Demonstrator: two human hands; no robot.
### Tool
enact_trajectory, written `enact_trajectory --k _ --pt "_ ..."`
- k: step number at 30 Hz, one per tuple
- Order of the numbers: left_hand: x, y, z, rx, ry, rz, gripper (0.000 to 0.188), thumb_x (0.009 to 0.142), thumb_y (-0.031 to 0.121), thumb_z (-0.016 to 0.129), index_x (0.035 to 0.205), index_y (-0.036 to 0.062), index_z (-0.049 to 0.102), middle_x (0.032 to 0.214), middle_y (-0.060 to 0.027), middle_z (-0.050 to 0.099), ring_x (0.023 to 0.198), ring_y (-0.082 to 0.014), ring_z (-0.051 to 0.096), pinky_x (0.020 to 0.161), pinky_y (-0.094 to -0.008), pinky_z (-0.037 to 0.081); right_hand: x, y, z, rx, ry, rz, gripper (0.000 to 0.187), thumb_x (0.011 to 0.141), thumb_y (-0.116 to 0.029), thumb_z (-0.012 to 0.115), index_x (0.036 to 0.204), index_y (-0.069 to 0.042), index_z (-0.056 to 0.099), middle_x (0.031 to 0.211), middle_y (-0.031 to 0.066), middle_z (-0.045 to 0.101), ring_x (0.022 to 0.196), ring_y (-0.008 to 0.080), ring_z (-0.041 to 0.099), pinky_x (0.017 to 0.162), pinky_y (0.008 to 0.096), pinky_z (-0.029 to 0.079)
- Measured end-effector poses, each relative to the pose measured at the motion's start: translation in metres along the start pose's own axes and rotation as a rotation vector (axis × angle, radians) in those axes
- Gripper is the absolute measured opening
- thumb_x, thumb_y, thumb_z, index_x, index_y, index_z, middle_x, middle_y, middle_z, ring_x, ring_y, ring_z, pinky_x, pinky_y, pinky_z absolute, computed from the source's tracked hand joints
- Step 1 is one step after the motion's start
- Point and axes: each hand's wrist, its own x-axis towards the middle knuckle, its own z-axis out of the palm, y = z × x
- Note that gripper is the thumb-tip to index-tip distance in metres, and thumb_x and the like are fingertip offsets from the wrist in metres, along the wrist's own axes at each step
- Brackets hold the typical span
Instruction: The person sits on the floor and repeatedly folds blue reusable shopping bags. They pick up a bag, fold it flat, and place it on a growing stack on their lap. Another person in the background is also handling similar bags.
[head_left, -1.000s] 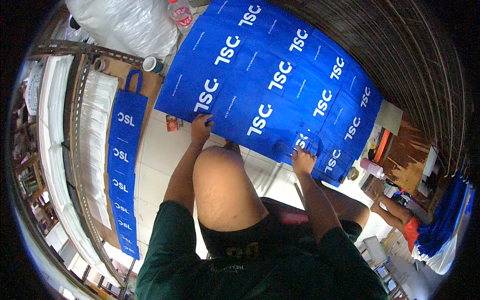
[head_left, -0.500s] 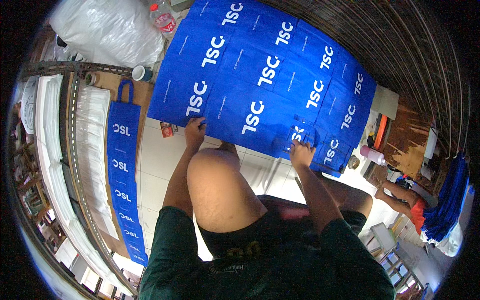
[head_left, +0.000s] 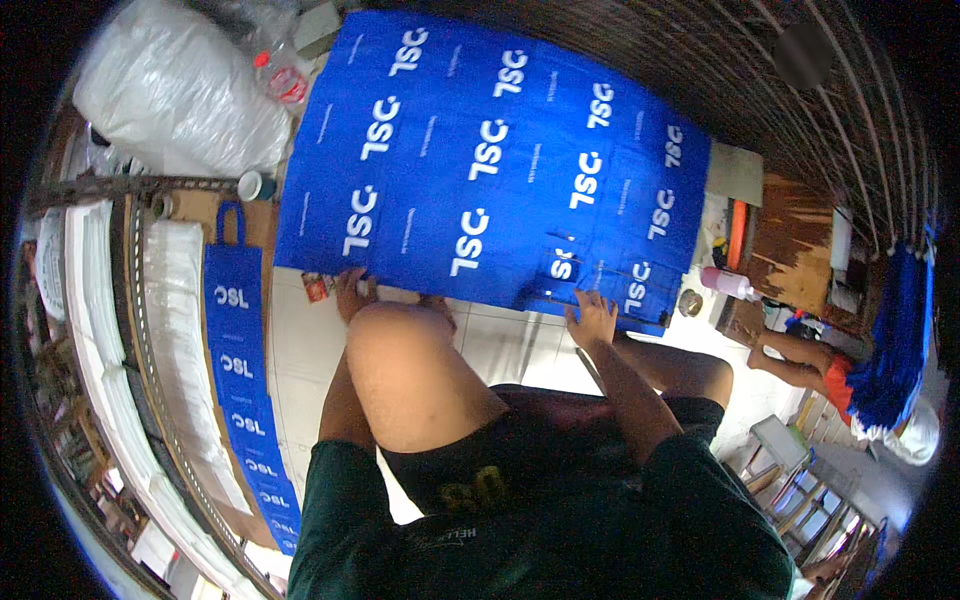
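A large blue fabric sheet [head_left: 430, 190] with repeated white prints spreads in front of me, its near edge above my knees. At its near left edge, my left hand [head_left: 354, 292] has curled fingers pinching the fabric, partly blurred. My right hand [head_left: 593, 320] rests at the near edge further right, fingers apart and fingertips on the sheet. Close to those fingertips, thin dark lines and a see-through shape cover one print; I cannot make out what they are.
Left stands a shelf rack with white stacked material [head_left: 95, 330], near a hanging blue printed strip [head_left: 245, 370]. A plastic bag [head_left: 180, 90], bottle [head_left: 280, 78] and cup [head_left: 256, 186] lie upper left. On the right are a pink bottle [head_left: 727, 282] and another person's legs [head_left: 795, 362].
The whole view has shifted, so the sheet appears further left. My right hand has slid slightly back toward the sheet's near edge, its fingers more spread. My left hand stays at the edge.
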Motion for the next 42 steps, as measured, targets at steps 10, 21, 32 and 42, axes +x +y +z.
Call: enact_trajectory --k 10,21,32,42 --pt "-0.012 0.032 -0.079 -0.351 0.253 -0.286 0.026 0.081 0.016 0.06 0.104 0.0039 0.058 0.096 -0.0101 0.058 0.086 -0.0208 0.056 0.075 -0.0294 0.045 -0.064 0.189 -0.085 0.159 0.163 0.342 0.044 0.075 -0.043 0.058 0.111 -0.018 0.055 0.081 0.0071 0.065 0.081 0.0274 0.062 0.074 0.0415 0.046" --pt "0.003 0.22 -0.267 -0.916 0.374 -0.001 0.029 0.087 0.015 0.054 0.111 -0.001 0.052 0.098 -0.0081 0.056 0.086 -0.0138 0.051 0.075 -0.0264 0.042 -0.17 0.3 -0.321 0.525 1.149 0.402 0.027 0.077 -0.03 0.061 0.094 -0.01 0.061 0.07 0.0076 0.063 0.063 0.0227 0.062 0.059 0.0343 0.048" --pt "-0.125 0.36 -0.169 -0.4 -0.575 0.661 0.043 0.069 0.008 0.068 0.11 0.0026 0.054 0.079 -0.0085 0.063 0.074 -0.0144 0.06 0.065 -0.0291 0.048 -0.28 0.495 -0.49 0.992 1.871 0.251 0.034 0.082 -0.032 0.061 0.099 -0.003 0.058 0.077 0.0038 0.056 0.064 0.0092 0.052 0.057 0.0222 0.043" --pt "-0.095 0.292 -0.124 -0.617 -0.436 0.179 0.043 0.07 0.012 0.071 0.106 -0.0022 0.052 0.071 -0.0097 0.061 0.061 -0.0147 0.058 0.056 -0.0269 0.048 -0.264 0.645 -0.513 2.094 1.64 -0.12 0.089 0.08 -0.048 0.055 0.139 -0.017 -0.004 0.13 0.034 0.022 0.118 0.0434 0.035 0.094 0.0478 0.037"
